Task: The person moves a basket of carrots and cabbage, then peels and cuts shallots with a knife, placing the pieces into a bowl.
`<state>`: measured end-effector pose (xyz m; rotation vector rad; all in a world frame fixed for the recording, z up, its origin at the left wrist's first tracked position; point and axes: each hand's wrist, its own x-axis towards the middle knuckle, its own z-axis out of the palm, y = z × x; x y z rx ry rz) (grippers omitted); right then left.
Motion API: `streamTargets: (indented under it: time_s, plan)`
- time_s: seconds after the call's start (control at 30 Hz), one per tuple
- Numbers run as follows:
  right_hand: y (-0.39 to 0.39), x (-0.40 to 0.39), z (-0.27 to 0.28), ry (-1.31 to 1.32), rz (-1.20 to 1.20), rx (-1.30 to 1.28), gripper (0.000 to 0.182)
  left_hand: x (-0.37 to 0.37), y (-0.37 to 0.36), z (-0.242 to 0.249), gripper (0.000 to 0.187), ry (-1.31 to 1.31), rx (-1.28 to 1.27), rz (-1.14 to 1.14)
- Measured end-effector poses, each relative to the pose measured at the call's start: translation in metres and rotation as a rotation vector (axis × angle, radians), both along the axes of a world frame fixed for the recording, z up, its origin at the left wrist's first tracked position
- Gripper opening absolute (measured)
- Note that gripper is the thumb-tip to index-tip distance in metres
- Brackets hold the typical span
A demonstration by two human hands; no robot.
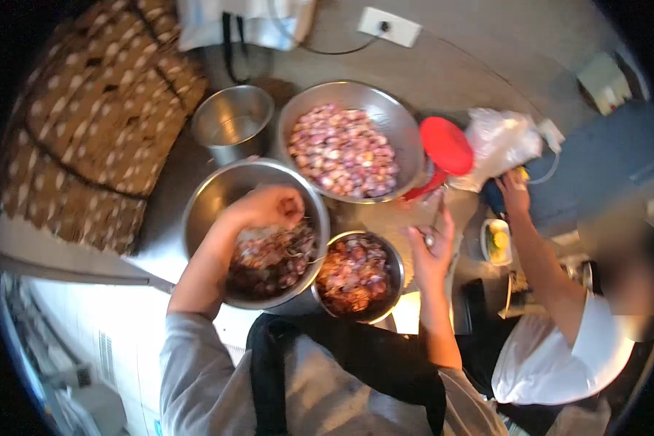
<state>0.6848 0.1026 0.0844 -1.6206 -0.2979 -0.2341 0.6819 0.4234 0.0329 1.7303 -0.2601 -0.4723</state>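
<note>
My left hand (269, 207) is curled above a large steel bowl (194, 225), its fingers closed round something dark reddish that I cannot make out. Loose skins and shallots (280, 254) lie inside that bowl. To the right, my right hand (432, 247) is raised beside a smaller steel bowl (398, 272) of shallots with brown skins (352, 276). A slim, shiny thing like a small knife (440, 203) sticks up from its fingers, partly blurred. Beyond both hands, a wide steel basin (407, 123) holds many pale pink peeled shallots (341, 149).
An empty steel pot (232, 120) stands behind the left bowl. A red strainer-like item (447, 145) and a plastic bag (498, 142) lie right of the basin. A co-worker's arm (538, 240) reaches in near a small tub (496, 242). Stacked egg trays (94, 123) fill the left.
</note>
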Motion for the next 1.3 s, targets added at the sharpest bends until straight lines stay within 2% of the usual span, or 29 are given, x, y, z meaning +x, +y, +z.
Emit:
streamTargets:
  time_s: [0.07, 0.1, 0.2, 0.3, 0.4, 0.43, 0.53, 0.6, 0.67, 0.77, 0.87, 1.03, 1.3]
  plan:
    - [-0.005, -0.014, -0.008, 0.097, 0.028, 0.03, 0.065, -0.008, 0.007, 0.024, 0.025, -0.063, 0.077, 0.015]
    - [-0.008, -0.022, -0.01, 0.146, 0.033, 0.018, 0.065, -0.016, 0.006, 0.045, 0.025, -0.149, 0.247, 0.046]
    - [-0.015, -0.039, -0.015, 0.194, 0.071, 0.009, 0.063, -0.03, 0.003, 0.066, 0.029, -0.316, 0.466, 0.148]
    - [-0.014, -0.051, -0.021, 0.187, 0.13, 0.075, 0.059, -0.037, -0.006, 0.057, 0.038, -0.227, 0.039, 0.231]
    - [-0.011, -0.064, -0.002, 0.237, 0.247, 0.027, 0.056, -0.046, -0.034, 0.062, 0.041, -0.112, -0.368, 0.372]
    - [-0.01, -0.066, -0.01, 0.205, 0.26, 0.047, 0.051, -0.05, -0.044, 0.063, 0.033, -0.083, -0.432, 0.384]
    - [-0.006, -0.071, -0.011, 0.235, 0.372, 0.117, 0.048, -0.06, -0.081, 0.065, 0.025, 0.305, -0.938, 0.456]
    - [-0.003, -0.076, -0.008, 0.277, 0.389, 0.102, 0.048, -0.065, -0.102, 0.059, 0.02, 0.43, -1.055, 0.446]
    - [-0.007, -0.078, -0.013, 0.305, 0.452, 0.075, 0.049, -0.067, -0.12, 0.044, 0.016, 0.474, -1.131, 0.368]
    - [-0.004, -0.085, 0.007, 0.367, 0.452, -0.043, 0.047, -0.074, -0.143, 0.045, 0.013, 0.483, -1.149, 0.405]
    - [-0.003, -0.086, 0.002, 0.273, 0.412, -0.176, 0.046, -0.077, -0.151, 0.043, 0.017, 0.444, -1.12, 0.376]
    - [-0.004, -0.086, 0.001, 0.205, 0.387, -0.179, 0.045, -0.079, -0.158, 0.037, 0.025, 0.306, -0.996, 0.423]
    - [-0.009, -0.09, -0.008, 0.071, 0.399, -0.261, 0.044, -0.078, -0.156, 0.038, 0.026, 0.314, -1.005, 0.494]
